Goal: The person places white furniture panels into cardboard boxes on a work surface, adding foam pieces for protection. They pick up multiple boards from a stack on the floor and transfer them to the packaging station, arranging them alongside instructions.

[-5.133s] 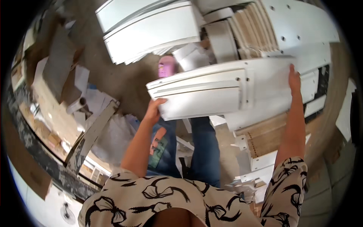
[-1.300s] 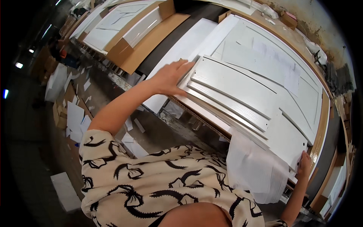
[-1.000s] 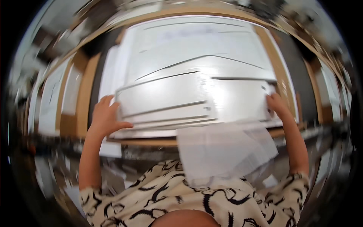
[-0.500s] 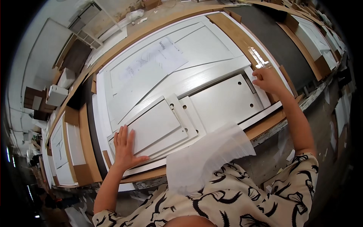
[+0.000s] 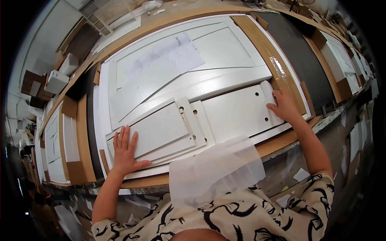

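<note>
A wide white carton lies before me, packed with white panels. My left hand rests spread and open on the left end of the small stacked panels. At the right, my right hand is closed, thumb and fingers around a white padding strip at the end of a panel with round holes. Part of its grip is hidden. Behind lies a large framed panel, with a printed paper sheet on it. A translucent foam sheet hangs over the near edge.
Brown cardboard runs along the carton's right side, with clear tape on it. Further cartons of white panels stand at the left and right. Paper scraps litter the floor by the table's near edge.
My right hand has come down from the cardboard onto the padding strip, which now sits closer against the holed panel. My left hand stays flat on the small panels. The view has shifted slightly.
</note>
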Motion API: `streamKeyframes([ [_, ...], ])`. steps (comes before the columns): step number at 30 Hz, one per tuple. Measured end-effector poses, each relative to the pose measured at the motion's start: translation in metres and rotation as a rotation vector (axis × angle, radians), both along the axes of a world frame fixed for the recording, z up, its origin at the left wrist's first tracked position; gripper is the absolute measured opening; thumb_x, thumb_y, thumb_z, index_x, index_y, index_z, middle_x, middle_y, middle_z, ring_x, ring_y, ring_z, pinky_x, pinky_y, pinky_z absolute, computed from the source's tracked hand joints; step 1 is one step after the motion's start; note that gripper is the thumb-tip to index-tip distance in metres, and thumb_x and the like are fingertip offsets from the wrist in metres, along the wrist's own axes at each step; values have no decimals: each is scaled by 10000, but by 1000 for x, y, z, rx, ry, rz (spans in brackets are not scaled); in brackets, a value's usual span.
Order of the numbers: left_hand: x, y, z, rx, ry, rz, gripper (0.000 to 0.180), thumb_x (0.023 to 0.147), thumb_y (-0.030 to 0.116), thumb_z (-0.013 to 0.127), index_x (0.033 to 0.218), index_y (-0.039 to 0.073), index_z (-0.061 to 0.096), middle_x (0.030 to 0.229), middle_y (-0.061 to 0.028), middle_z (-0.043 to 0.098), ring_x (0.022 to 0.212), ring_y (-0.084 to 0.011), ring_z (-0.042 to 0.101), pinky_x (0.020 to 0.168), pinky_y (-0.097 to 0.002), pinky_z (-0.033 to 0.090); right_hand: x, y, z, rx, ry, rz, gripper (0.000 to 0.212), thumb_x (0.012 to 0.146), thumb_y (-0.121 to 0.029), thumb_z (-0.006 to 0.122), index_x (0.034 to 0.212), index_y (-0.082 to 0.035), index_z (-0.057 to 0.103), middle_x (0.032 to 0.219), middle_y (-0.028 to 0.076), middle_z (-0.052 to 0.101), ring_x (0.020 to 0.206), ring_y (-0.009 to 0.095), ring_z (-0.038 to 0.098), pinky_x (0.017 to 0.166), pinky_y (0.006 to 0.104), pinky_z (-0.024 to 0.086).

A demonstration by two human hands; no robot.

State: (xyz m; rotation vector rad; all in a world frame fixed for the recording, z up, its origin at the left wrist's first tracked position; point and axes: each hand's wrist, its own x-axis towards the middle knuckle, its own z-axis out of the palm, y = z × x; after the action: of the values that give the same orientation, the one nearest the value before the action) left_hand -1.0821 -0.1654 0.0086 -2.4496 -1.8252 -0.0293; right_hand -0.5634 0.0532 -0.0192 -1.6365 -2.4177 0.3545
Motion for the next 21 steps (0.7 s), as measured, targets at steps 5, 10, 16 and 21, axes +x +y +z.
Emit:
streamKeyframes([
  [5, 1, -1, -1, 17, -20, 3, 972, 683, 736, 538, 1368, 81, 324, 1435, -212, 232, 1347, -362, 191, 1084, -506, 91, -8, -11, -8, 20, -110, -40, 362, 736, -139, 678, 1022, 14, 517, 1011, 204, 511, 881, 376, 541, 741, 427, 454],
  [10, 1, 0, 2, 14, 1, 6, 967, 686, 734, 538, 1365, 77, 327, 1437, -207, 229, 1347, -358, 189, 1088, -503, 85, -14, -11, -14, 169, -159, 28, 239, 771, -75, 618, 976, 1, 523, 948, 182, 509, 863, 353, 533, 732, 420, 459],
  [16, -5, -4, 0, 3, -22, 29, 962, 682, 728, 549, 1353, 69, 351, 1436, -207, 227, 1348, -364, 183, 1087, -507, 80, 3, -1, -25, -2, 16, 216, 337, 784, 5, 547, 1120, 1, 517, 1080, 182, 491, 928, 343, 516, 822, 391, 445],
  [21, -5, -2, 0, -29, -41, 49, 942, 681, 710, 559, 1368, 102, 345, 1444, -197, 209, 1363, -335, 147, 1093, -509, 68, 11, 1, -13, -217, 94, 102, 455, 766, 65, 506, 1213, -16, 482, 1132, 182, 473, 975, 347, 516, 850, 380, 441],
])
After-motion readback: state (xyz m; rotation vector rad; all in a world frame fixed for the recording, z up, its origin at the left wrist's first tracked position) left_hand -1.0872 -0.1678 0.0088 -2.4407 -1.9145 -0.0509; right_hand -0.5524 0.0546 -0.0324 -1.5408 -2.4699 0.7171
